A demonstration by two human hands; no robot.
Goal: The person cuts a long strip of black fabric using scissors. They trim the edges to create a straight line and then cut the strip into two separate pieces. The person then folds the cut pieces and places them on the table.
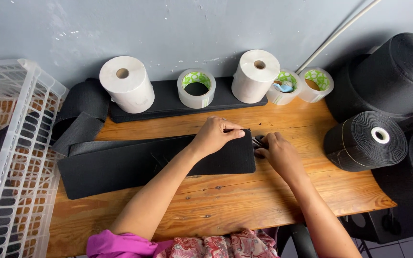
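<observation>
A wide black strip of webbing (pixel 120 165) lies flat across the wooden table (pixel 225 200). My left hand (pixel 216 135) rests on the strip's right end, with fingers pinching its top corner. My right hand (pixel 279 153) sits just past that end, closed around a small dark tool, probably scissors (pixel 258 141), whose tip touches the strip's edge. Most of the tool is hidden by my fingers.
Two white paper rolls (pixel 126 83) (pixel 255 75) and three tape rolls (pixel 196 88) stand along the wall. Large black webbing rolls (pixel 366 141) (pixel 397 71) crowd the right side. A white plastic crate (pixel 10 157) stands at the left. More black webbing (pixel 80 114) curls at the back left.
</observation>
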